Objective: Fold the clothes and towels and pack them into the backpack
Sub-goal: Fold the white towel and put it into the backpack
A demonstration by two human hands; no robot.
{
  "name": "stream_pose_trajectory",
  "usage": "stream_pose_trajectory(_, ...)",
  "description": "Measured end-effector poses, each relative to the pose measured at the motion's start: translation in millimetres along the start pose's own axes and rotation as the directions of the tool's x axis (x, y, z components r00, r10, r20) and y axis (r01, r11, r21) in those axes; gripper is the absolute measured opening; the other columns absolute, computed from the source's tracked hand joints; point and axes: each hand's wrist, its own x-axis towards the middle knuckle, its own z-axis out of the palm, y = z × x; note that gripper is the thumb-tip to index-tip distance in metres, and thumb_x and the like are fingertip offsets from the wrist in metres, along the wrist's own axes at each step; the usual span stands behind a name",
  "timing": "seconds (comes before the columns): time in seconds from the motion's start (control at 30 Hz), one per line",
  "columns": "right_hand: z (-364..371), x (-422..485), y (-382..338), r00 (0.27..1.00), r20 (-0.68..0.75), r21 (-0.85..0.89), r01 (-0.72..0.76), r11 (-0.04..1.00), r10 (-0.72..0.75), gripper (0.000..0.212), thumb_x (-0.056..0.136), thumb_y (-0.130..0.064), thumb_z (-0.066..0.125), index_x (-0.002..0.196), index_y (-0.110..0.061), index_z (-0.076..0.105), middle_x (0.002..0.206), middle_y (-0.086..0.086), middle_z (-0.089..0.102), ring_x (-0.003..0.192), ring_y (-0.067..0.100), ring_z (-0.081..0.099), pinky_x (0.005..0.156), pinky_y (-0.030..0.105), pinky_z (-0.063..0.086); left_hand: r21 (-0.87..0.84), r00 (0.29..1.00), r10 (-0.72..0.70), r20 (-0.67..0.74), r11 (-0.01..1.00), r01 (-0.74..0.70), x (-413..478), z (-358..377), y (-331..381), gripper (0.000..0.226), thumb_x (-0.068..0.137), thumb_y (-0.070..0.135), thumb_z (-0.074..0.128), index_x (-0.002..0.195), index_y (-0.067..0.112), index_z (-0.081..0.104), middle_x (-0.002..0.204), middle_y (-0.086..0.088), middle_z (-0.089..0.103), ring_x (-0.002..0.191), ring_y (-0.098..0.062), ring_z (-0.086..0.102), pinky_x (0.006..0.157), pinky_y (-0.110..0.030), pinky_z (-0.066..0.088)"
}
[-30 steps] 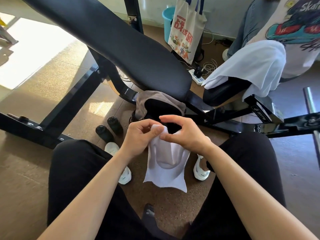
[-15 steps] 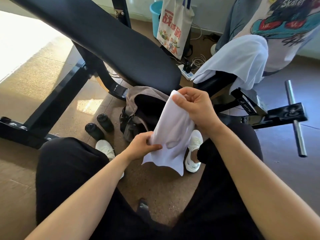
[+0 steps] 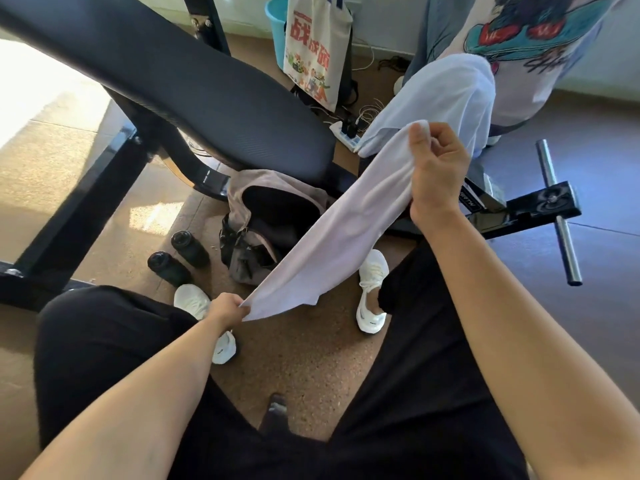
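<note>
A: How will the towel (image 3: 341, 237) handle?
B: Light and limp, I'd judge; it sags between grips, so take it at corners or edges.
A: Where is it now?
B: Stretched in the air above the open backpack (image 3: 273, 220). The right hand (image 3: 438, 176) has closed round the far end; the left hand (image 3: 227, 306) pinches the near corner.

White towel (image 3: 349, 233) in my hands: soft matt cloth, fine weave. Backpack (image 3: 266, 216): matt grey fabric. Bench pad (image 3: 194, 88): black textured vinyl, slight sheen. Bench frame (image 3: 79, 202): glossy black metal; peg (image 3: 557, 216) bare polished steel. Floor (image 3: 311, 358): speckled, rough-looking. Tote (image 3: 317, 50): printed canvas.
</note>
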Motion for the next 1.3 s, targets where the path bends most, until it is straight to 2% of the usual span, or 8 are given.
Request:
stream_pose_trajectory(0.13,-3,-3,17,1.0,0.01,-0.124,0.005,0.992,-0.004,0.02,0.099,-0.021,0.065,0.079,-0.02,0.065,0.064,-0.008,0.048,0.061,0.005,0.041,0.062,0.021,0.039,-0.153,0.987,-0.149,-0.058,0.978,0.138,-10,-10,4,0.028,0.104,0.03,0.054,0.091,0.009,0.067,0.086,-0.009,0.066,0.074,-0.02,0.063,0.057,-0.029,0.046)
stream_pose_trajectory(0.37,-21,-39,56,0.969,0.239,-0.377,0.027,0.926,0.069,0.027,0.097,-0.029,0.069,0.076,-0.011,0.072,0.06,0.004,0.06,0.058,0.006,0.052,0.063,0.027,0.047,-0.417,0.994,0.108,-0.029,0.902,-0.11,-51,-38,61,0.041,0.103,0.037,0.055,0.075,0.009,0.065,0.074,-0.01,0.057,0.066,-0.018,0.053,0.063,-0.029,0.045)
stream_pose_trajectory(0.43,-20,-52,56,0.954,0.281,-0.338,-0.003,0.941,0.104,0.021,0.097,-0.023,0.068,0.081,-0.011,0.074,0.064,0.007,0.063,0.06,0.005,0.053,0.062,0.019,0.045,-0.54,0.988,0.144,0.049,0.836,-0.095,-66,-48,70,0.038,0.101,0.041,0.06,0.086,0.01,0.076,0.089,-0.013,0.072,0.084,-0.026,0.069,0.079,-0.037,0.059)
stream_pose_trajectory(0.53,-13,-75,58,0.914,0.369,-0.312,-0.047,0.949,0.167,0.013,0.096,-0.018,0.069,0.091,-0.009,0.075,0.08,0.02,0.069,0.07,0.015,0.059,0.067,0.028,0.05,-0.68,0.97,0.193,0.149,0.732,-0.041,-92,-55,82,0.038,0.099,0.047,0.061,0.1,0.014,0.081,0.109,-0.015,0.075,0.106,-0.032,0.071,0.098,-0.047,0.057)
stream_pose_trajectory(0.77,4,-127,61,0.76,0.598,-0.28,-0.098,0.955,0.254,0.013,0.097,-0.018,0.069,0.104,-0.011,0.078,0.09,0.007,0.076,0.081,0.01,0.069,0.072,0.023,0.056,-0.86,0.945,0.172,0.278,0.483,0.165,-129,-35,100,0.049,0.1,0.049,0.058,0.1,0.004,0.074,0.091,-0.017,0.074,0.079,-0.028,0.074,0.08,-0.04,0.06)
stream_pose_trajectory(0.9,5,-140,73,0.698,0.688,-0.32,0.045,0.946,0.199,0.016,0.094,-0.018,0.072,0.107,-0.01,0.078,0.094,0.001,0.075,0.087,0.021,0.07,0.08,0.039,0.058,-0.891,0.943,0.186,0.274,0.419,0.176,-126,-32,99,0.038,0.102,0.042,0.058,0.105,0.006,0.071,0.084,-0.01,0.071,0.061,-0.015,0.07,0.056,-0.024,0.059)
stream_pose_trajectory(1.17,8,-149,78,0.608,0.79,-0.3,0.273,0.914,0.078,0.017,0.094,-0.023,0.072,0.105,-0.012,0.08,0.089,-0.001,0.07,0.08,0.017,0.067,0.07,0.038,0.055,-0.892,0.953,0.186,0.239,0.431,0.139,-121,-28,94,0.033,0.1,0.042,0.06,0.096,0.01,0.07,0.062,0.0,0.064,0.057,-0.011,0.064,0.06,-0.024,0.057)
stream_pose_trajectory(1.3,10,-151,76,0.62,0.777,-0.379,0.321,0.868,0.11,0.029,0.083,-0.039,0.081,0.097,-0.014,0.075,0.081,-0.005,0.068,0.072,0.014,0.064,0.065,0.035,0.055,-0.897,0.956,0.212,0.2,0.432,0.092,-119,-25,93,0.036,0.101,0.038,0.059,0.117,0.007,0.071,0.088,-0.01,0.075,0.07,-0.016,0.073,0.069,-0.031,0.057)
